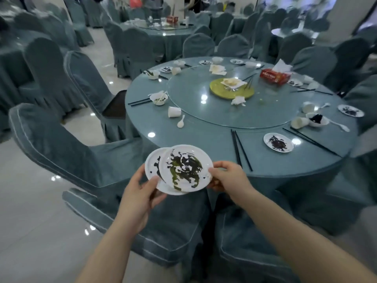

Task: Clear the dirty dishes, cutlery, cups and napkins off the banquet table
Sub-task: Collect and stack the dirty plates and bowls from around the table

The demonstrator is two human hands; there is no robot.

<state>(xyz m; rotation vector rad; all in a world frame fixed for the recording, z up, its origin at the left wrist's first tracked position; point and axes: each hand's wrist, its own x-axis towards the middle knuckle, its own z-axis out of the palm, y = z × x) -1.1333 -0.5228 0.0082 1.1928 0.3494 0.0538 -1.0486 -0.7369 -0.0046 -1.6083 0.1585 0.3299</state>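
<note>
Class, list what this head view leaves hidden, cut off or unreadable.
- Lower plate: mostly covered by the top plate.
- Right hand fingers: hidden under the plates.
- Tissue box print: too small to read.
- Far table: items blurred.
- Bowl contents: too small.

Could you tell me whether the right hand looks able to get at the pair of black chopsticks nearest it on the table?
Probably not yet: the right hand grips the top plate, though nothing blocks the chopsticks.

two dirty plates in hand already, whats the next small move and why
Probably slide the top plate, pinched by the right hand, square onto the lower plate the left hand holds. They overlap off-centre, and another dirty plate waits near the table edge.
</note>
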